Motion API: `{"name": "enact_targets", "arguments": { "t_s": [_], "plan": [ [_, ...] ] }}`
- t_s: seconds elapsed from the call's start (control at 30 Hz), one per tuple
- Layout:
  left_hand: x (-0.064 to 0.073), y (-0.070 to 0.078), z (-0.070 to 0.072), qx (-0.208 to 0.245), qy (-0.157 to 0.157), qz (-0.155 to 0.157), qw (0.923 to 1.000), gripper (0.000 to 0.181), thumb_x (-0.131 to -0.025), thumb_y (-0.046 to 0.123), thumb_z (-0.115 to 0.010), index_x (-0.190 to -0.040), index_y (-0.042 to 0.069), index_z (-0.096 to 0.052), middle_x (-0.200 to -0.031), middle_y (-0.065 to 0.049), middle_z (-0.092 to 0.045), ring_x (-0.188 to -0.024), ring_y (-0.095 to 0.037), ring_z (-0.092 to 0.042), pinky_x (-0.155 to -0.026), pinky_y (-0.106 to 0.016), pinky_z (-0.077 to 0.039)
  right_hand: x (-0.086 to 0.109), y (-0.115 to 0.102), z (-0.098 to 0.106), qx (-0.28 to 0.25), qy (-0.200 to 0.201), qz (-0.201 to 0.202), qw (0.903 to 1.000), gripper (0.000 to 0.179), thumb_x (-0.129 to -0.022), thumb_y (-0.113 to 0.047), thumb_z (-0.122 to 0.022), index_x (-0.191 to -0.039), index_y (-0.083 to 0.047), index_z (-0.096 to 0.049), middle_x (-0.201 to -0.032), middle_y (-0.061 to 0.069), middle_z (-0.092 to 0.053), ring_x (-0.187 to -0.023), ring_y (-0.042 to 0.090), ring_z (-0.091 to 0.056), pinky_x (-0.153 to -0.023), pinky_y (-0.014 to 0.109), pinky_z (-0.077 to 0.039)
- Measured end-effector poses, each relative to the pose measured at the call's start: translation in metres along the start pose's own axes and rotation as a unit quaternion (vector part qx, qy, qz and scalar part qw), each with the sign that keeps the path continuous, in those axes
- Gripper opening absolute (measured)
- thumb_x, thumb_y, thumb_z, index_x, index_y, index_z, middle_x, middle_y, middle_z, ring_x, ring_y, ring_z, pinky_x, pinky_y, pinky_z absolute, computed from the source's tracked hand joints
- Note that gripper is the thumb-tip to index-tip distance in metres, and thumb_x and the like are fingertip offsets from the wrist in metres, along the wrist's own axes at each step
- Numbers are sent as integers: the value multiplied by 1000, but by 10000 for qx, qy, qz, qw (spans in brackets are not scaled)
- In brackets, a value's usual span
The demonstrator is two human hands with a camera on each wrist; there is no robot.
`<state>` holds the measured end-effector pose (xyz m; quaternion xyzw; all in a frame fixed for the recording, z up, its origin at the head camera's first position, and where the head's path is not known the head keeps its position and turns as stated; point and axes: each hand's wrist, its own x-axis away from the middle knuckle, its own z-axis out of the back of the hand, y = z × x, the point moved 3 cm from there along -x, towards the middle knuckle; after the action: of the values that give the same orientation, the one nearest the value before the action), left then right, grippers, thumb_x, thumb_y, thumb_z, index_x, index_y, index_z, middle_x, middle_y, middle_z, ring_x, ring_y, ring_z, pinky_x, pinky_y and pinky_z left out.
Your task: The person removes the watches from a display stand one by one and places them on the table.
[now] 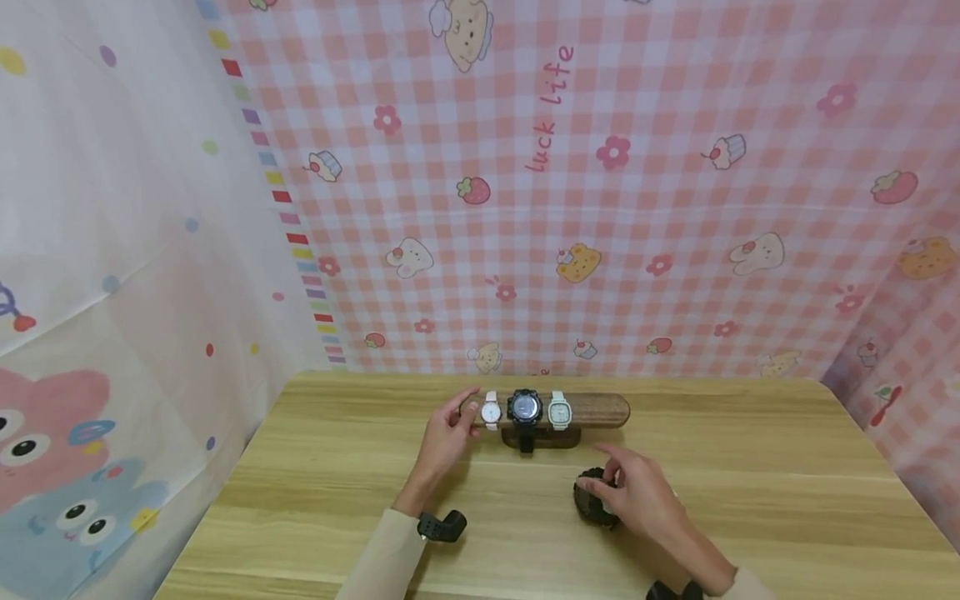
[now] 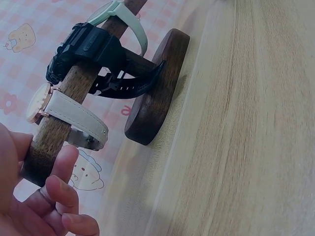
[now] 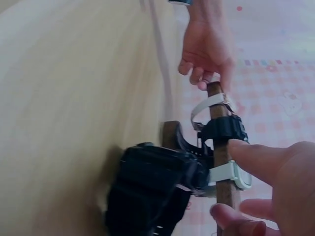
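A dark wooden watch stand point(image 1: 600, 410) bears a white-strapped watch point(image 2: 74, 110), a chunky black watch point(image 1: 525, 407) and a pale green watch point(image 1: 559, 412). My left hand point(image 1: 447, 435) grips the left end of its bar, thumb on one side and fingers on the other. A second black watch point(image 3: 147, 182) is at the near right of the stand, its strap looped. Over this watch is my right hand point(image 1: 641, 492), thumb and fingers spread apart; in the right wrist view the fingertips are beside it with a gap between them.
The wood-grain table point(image 1: 315, 483) extends to both sides of the stand. Behind it hangs a pink checked cloth point(image 1: 525, 250), and a white patterned cloth point(image 1: 150, 250) hangs at the left. Black cameras point(image 1: 442, 527) are strapped on both wrists.
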<state>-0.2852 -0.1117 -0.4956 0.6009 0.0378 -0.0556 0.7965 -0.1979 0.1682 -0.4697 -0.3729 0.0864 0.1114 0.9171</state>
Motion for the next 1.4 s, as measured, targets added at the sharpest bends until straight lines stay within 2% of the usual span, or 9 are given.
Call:
{"name": "enact_targets", "arguments": {
  "t_s": [0.17, 0.33, 0.5, 0.7, 0.9, 1.03, 1.23, 1.4],
  "plan": [
    [1, 0, 0, 1, 2, 57, 10000, 36, -103, 24, -55, -138, 20, -60, -79, -26, -65, -77, -40, -67, -51, -21, -38, -7, -4, 6, -186, 355, 313, 9987, 52, -81, -16, -83, -126, 0, -63, -78, 1, -60, -56, 5, -46, -48, 22, -40],
    [0, -1, 1, 17, 25, 52, 10000, 37, -103, 25, -56, -139, 18, -59, -79, -24, -67, -77, -39, -68, -49, -20, -37, -17, -6, 10, -235, 460, 412, 9978, 53, -81, -16, -83, -128, -2, -62, -91, 9, -64, -56, 3, -43, -49, 23, -39],
    [-1, -2, 2, -42, 85, 67, 9999, 37, -102, 25, -56, -138, 18, -60, -75, -19, -67, -75, -39, -68, -48, -20, -35, -30, -6, 10, -266, 461, 447, 9976, 56, -82, -20, -83, -130, -3, -61, -100, 10, -63, -58, 5, -44, -51, 23, -39],
    [-2, -3, 1, -7, 47, 42, 10000, 37, -102, 22, -56, -139, 14, -59, -77, -23, -67, -75, -41, -68, -49, -20, -37, -42, -9, 7, -323, 441, 468, 9974, 61, -81, -20, -84, -133, -3, -59, -107, 14, -59, -62, 7, -47, -54, 23, -43],
    [-1, -3, 1, -34, 67, 58, 10000, 37, -102, 23, -56, -138, 16, -60, -74, -21, -66, -75, -42, -68, -46, -20, -34, -51, -12, 0, -308, 361, 293, 9984, 61, -79, -21, -85, -133, -4, -60, -111, 16, -57, -66, 12, -48, -57, 25, -42],
    [-2, -3, 1, -84, 65, 29, 9999, 37, -102, 23, -56, -139, 16, -59, -72, -19, -66, -74, -40, -68, -46, -20, -33, -57, -13, -3, -200, 341, 347, 9986, 61, -78, -21, -86, -131, -3, -61, -113, 16, -58, -71, 15, -49, -62, 26, -42],
    [-3, -3, 1, -104, 38, -9, 9999, 37, -103, 22, -56, -139, 15, -59, -73, -17, -67, -73, -39, -68, -47, -19, -34, -62, -12, -9, -237, 149, 314, 9991, 65, -79, -19, -85, -134, 0, -57, -115, 18, -57, -76, 22, -52, -63, 25, -42],
    [-4, -2, 0, -106, 16, -14, 9999, 37, -103, 21, -55, -139, 15, -59, -78, -19, -67, -74, -37, -68, -47, -19, -35, -65, -9, -12, -276, 136, 220, 9993, 64, -79, -18, -85, -135, -1, -57, -116, 18, -57, -79, 20, -51, -67, 28, -42]
  ]
}}
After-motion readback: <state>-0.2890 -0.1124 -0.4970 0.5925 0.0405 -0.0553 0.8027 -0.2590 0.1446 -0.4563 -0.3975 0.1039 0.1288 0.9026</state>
